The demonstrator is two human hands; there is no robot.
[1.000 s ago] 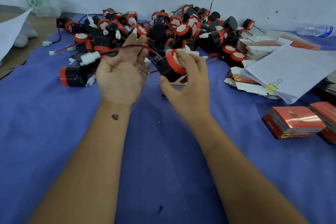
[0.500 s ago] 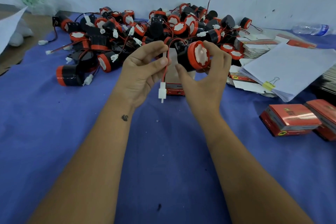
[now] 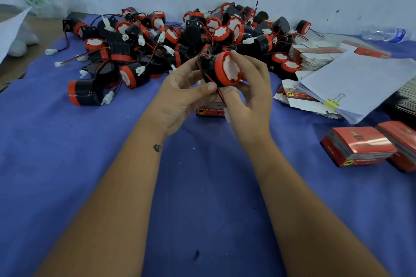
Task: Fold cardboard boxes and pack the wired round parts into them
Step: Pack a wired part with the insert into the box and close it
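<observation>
A black round part (image 3: 221, 71) with a red rim and white face is held up over the blue cloth. My right hand (image 3: 249, 94) grips it from the right, fingers curled over its rim. My left hand (image 3: 182, 92) pinches the part's red and black wire (image 3: 213, 84) against its underside; the white plug (image 3: 226, 114) hangs by my right palm. Under both hands stands a small red cardboard box (image 3: 210, 111), mostly hidden. A big pile of the same wired parts (image 3: 180, 45) lies behind.
Flat unfolded boxes (image 3: 315, 56) and a clipped stack of white paper (image 3: 360, 83) lie at the right. Two closed red boxes (image 3: 360, 145) sit at the right edge. A plastic bottle (image 3: 385, 33) lies by the wall. Blue cloth (image 3: 78, 164) covers the table.
My hands have come together: the left one wound the wire in under the part, and the plug moved from hanging between the hands to beside my right palm.
</observation>
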